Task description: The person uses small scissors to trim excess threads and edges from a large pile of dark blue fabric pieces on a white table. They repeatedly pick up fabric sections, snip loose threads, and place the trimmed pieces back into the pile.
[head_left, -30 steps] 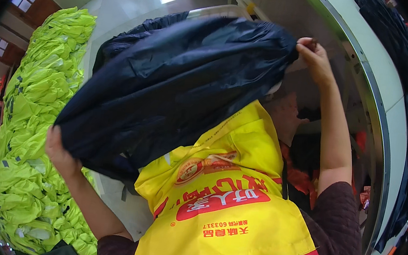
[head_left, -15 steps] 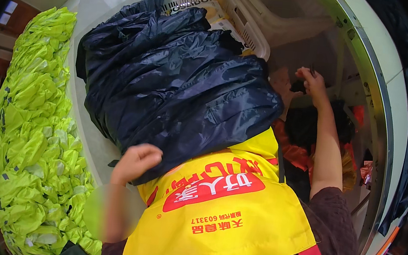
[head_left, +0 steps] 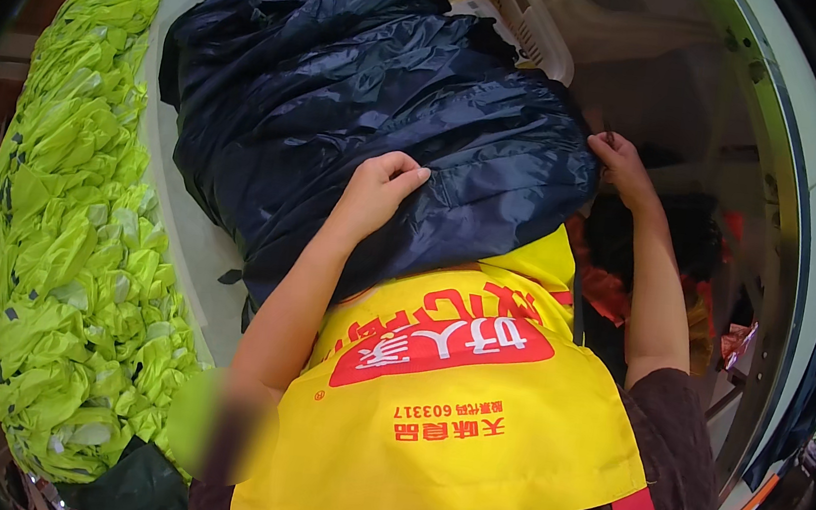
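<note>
A large heap of shiny, dark navy fabric (head_left: 344,107) lies gathered in folds in front of me, its near side against my yellow apron. My left hand (head_left: 379,196) rests over the middle of the heap, fingers curled and thumb pressed close to them. Whatever is pinched there, if anything, is too small to make out. At the heap's right edge is my right hand (head_left: 624,169), its fingers closed around a thin dark thing that shows only in part. The fingertips are next to the fabric's edge.
Bright yellow-green garments (head_left: 74,267) are piled in a long row on the left. A cream plastic basket (head_left: 544,34) stands behind the heap. A metal-edged frame (head_left: 783,147) curves along the right, with red and dark cloth (head_left: 617,279) lower down inside it.
My left hand has moved up and right from the heap's near left edge onto its middle. My right hand has come in against the fabric's right edge. The whole view has shifted slightly.
</note>
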